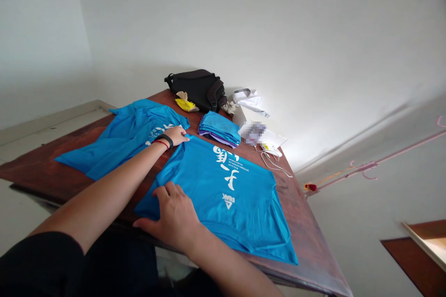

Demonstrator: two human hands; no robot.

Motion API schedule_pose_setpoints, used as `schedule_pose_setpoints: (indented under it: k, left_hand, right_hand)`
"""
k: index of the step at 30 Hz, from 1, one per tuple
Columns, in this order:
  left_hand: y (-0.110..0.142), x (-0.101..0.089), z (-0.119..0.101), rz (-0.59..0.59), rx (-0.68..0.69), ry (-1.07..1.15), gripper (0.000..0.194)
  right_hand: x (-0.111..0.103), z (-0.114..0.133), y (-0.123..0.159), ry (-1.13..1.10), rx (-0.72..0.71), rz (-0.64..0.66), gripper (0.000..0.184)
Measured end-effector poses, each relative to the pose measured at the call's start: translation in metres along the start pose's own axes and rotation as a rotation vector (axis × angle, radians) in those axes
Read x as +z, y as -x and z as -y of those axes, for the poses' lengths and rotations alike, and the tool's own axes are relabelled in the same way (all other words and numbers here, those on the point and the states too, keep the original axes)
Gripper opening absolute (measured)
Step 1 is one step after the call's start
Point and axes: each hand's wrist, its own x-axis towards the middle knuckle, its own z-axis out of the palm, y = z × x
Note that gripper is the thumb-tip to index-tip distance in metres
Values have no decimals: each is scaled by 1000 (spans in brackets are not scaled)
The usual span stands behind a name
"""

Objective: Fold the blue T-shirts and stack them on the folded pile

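Observation:
A blue T-shirt [205, 185] with white lettering lies spread flat across the near part of the table. At its far left corner, the fingers of my left hand [177, 136] are closed on the fabric. A black band and a red cord circle that wrist. My right hand [177, 216] rests on the shirt's near left part, its thumb apart from the bent fingers; their tips touch the cloth. Left of my left hand lies a second blue T-shirt [121, 137], loosely crumpled. Beyond the spread shirt sits a folded stack of blue and purple shirts [220, 126].
A black backpack [193, 86] stands at the table's far end, beside a yellow packet [186, 104]. White bags [249, 98], a box [245, 115] and a white cable [270, 161] lie near the wall. A pink pole with hooks [390, 154] runs along the right.

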Motion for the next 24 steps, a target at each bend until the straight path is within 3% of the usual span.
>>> schedule_pose_setpoints:
  k: [6, 14, 17, 21, 24]
  left_hand:
    - [1, -1, -5, -25, 26, 33, 33]
    - [1, -2, -6, -46, 14, 73, 26]
    - [2, -2, -6, -47, -3, 86, 32]
    - [2, -3, -7, -70, -14, 80, 50]
    - [2, -4, -8, -75, 1, 68, 48]
  right_hand:
    - [2, 6, -6, 60, -19, 19, 68]
    - [2, 17, -8, 108, -8, 87, 55]
    - [3, 18, -9, 102, 20, 79, 54]
    - [6, 13, -13, 85, 15, 86, 38]
    - [7, 10, -16, 97, -7, 64, 24]
